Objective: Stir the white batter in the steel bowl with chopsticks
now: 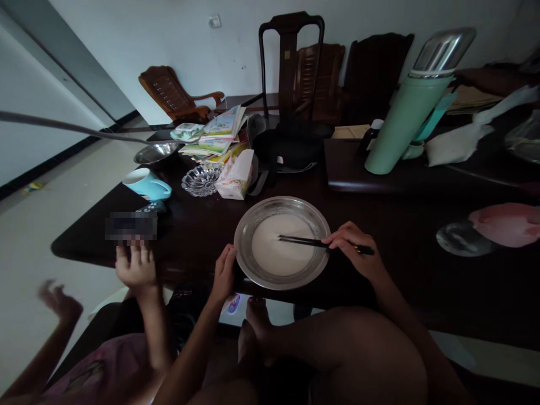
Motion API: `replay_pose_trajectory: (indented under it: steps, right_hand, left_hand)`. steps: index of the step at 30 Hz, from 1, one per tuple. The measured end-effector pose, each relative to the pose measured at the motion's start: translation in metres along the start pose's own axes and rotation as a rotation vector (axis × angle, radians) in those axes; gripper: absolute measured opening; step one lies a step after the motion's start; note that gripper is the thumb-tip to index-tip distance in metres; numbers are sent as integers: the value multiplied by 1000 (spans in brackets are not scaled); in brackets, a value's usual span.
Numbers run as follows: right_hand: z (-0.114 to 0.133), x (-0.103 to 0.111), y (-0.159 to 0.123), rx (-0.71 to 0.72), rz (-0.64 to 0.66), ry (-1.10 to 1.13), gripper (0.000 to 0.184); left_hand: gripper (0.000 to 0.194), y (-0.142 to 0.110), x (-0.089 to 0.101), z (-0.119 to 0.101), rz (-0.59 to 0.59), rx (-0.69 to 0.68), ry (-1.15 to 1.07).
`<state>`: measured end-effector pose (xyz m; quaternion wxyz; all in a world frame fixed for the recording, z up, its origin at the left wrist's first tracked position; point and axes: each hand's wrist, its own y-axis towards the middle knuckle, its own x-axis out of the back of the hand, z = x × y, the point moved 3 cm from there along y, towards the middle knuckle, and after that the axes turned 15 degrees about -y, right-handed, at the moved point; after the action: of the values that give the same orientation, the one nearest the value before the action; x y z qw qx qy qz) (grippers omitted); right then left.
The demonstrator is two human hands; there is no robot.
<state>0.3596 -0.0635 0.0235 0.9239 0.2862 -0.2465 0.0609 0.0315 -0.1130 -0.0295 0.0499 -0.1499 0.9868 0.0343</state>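
Observation:
A wide metal bowl (282,284) stands at the near edge of the dark table, holding a pale, milky mixture (274,256). My right hand (354,247) grips a pair of black chopsticks (301,242) at the bowl's right side; their tips reach into the mixture. On the left, my left hand (225,270) has its fingers pressed against the bowl's outer rim, steadying it at the table edge. Part of the left thumb and palm is hidden.
Another person's hand (137,264) lies at the table's left edge by a blurred dark object. Behind it are a light-blue mug (145,183), a glass dish (202,180) and a tissue pack (234,177). A green thermos (407,124) stands back right; a pink-and-clear bag (506,225) lies right.

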Motion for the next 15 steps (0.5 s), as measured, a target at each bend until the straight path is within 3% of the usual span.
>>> replay_pose_trajectory:
  steps: [3,5,9,13,15]
  right_hand:
    - [-4,4,-1,-62,-127,56,34]
    - [-3,3,-1,-51,-87,93,38]
    - [2,-2,1,-3,44,7,27]
    - [-3,3,-1,-95,-122,44,34]
    - [-4,2,-2,-97,-110,112,40]
  left_hand:
    - [42,-1,0,1,4,4,-18]
    - [42,-1,0,2,2,2,-24]
    - [44,0,0,1,-3,-6,-19]
    - [44,0,0,0,7,-17,-7]
    - [43,-1,0,-1,11,-19,3]
